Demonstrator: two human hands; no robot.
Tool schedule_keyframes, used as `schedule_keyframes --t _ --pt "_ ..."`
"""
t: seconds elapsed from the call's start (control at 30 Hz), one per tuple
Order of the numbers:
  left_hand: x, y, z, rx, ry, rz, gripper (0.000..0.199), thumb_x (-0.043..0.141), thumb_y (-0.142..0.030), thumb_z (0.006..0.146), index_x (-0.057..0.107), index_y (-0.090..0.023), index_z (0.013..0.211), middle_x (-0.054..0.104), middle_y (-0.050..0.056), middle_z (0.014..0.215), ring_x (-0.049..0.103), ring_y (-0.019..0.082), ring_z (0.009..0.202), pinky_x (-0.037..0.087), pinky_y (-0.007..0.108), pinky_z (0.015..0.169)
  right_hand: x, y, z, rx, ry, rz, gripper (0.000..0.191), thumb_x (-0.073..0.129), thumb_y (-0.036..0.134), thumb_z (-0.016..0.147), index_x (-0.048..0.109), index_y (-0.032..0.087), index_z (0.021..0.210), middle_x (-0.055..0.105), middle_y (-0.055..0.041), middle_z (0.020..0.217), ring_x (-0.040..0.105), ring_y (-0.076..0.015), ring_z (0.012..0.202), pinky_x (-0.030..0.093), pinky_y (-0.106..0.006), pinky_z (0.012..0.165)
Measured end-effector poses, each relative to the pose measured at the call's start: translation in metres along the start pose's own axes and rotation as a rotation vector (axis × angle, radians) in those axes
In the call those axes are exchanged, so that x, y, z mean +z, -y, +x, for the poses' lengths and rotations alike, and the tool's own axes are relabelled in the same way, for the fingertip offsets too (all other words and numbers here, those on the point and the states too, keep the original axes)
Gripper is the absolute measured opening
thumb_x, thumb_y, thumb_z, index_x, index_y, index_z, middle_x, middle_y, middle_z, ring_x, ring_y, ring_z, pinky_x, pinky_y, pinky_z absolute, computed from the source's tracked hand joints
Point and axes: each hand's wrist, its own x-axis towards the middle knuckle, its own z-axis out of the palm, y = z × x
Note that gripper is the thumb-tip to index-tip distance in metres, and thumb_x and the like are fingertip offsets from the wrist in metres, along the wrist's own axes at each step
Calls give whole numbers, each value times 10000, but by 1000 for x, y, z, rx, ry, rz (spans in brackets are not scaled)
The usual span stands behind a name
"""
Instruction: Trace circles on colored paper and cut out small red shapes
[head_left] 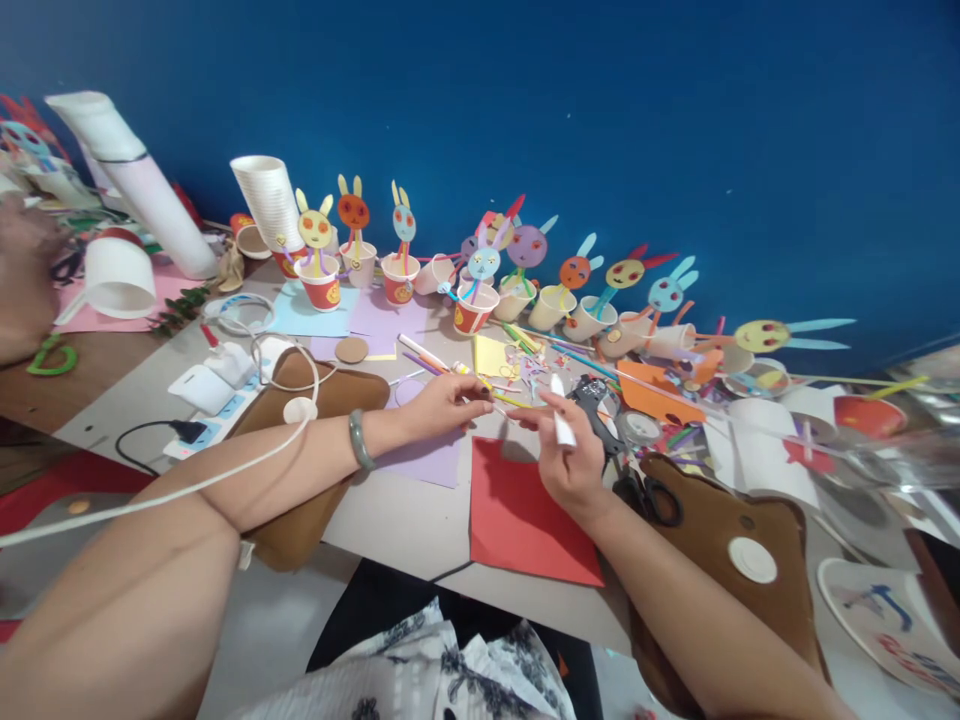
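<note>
My left hand point(448, 405), a bracelet on its wrist, pinches something thin and pale, too small to make out, above the table. The fingertips of my right hand point(568, 460) come close to it from the other side. A white pen point(559, 412) is held in my right hand, slanting up between the fingers. Under my right hand lies a red paper sheet point(525, 515). Beneath my left hand is a purple sheet point(427, 458). Pencils or markers point(424, 358) and a yellow note pad point(493, 356) lie just beyond my hands.
Paper cups with rabbit-faced paper figures point(324, 290) line the blue wall. A cup stack point(266, 200), a white bottle point(142, 190) and a power strip point(225, 410) stand left. Black scissors point(652, 498) and a brown cushion point(720, 550) lie right. Another person's hand point(26, 270) is far left.
</note>
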Motion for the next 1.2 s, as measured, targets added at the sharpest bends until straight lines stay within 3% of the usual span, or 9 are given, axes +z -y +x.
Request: schedule_keyframes --t 0.13,0.3,0.77,0.9,1.2 --pt "-2 4 1 98 -41 280 108 607 -136 813 688 -141 885 683 12 811 579 99 696 454 226 662 -9 -1 2 92 -115 93 354 402 473 1022 672 259 1107 709 -33 745 579 -169 539 535 -368 606" --pt "-3 6 1 118 -32 371 181 620 -100 797 731 -154 928 730 29 874 614 123 768 467 244 716 -9 5 8 180 -175 230 343 485 509 992 685 231 979 602 9 606 519 -132 468 422 -289 467" --pt "0 6 -2 135 39 373 181 617 -122 819 739 -140 951 727 25 834 597 114 737 443 233 706 -2 8 10 206 -108 288 250 559 461 974 573 219 914 634 20 631 540 -112 464 454 -269 480" --pt "2 10 -5 110 143 307 144 628 -206 852 724 -129 926 701 10 779 580 103 697 416 217 660 -2 6 8 256 -53 289 246 585 457 962 558 217 914 618 34 584 561 -118 469 467 -262 488" --pt "13 6 -19 -26 538 98 222 540 -325 947 551 -141 822 618 5 727 576 88 645 443 199 610 -7 7 15 406 129 517 343 736 516 834 595 206 790 534 58 513 440 -70 404 334 -205 389"
